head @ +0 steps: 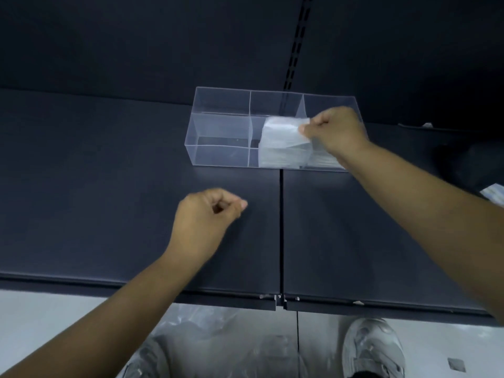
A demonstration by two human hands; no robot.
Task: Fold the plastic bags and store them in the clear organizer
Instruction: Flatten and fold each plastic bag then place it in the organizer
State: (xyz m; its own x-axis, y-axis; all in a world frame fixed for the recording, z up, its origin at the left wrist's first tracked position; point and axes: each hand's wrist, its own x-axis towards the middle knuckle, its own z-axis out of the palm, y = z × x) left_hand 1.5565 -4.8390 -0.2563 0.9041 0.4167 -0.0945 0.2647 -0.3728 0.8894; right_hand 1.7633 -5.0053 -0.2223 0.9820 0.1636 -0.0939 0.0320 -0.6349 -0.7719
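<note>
a dark matte back panel (136, 45) with a slotted upright strip (297, 45) rises behind a dark blue-grey metal shelf (109, 186), which is made of two panels that meet at a narrow seam running toward the person. below the shelf's front edge is a pale floor (41, 309). on the floor lies a heap of loose clear plastic bags (218, 331), between two grey shoes (373, 347).

a clear rectangular plastic organizer (215, 156) stands at the back of the shelf, straddling the seam, with upright dividers splitting it across its length. the left compartment looks bare. a pale layered stack of folded bags (324, 159) shows through the front wall at the right end.

the folded, milky translucent plastic bag (283, 143) hangs upright at the organizer, covering the right part of the middle compartment. whether its lower edge is inside a compartment or in front of the wall cannot be told.

the right hand (338, 129) reaches over the organizer's right end, and its fingers (304, 129) pinch the folded bag's upper right corner. the left hand (201, 222) is over the left shelf panel, well apart from the organizer. its fingers are curled in with the thumb against the forefinger, holding nothing.
</note>
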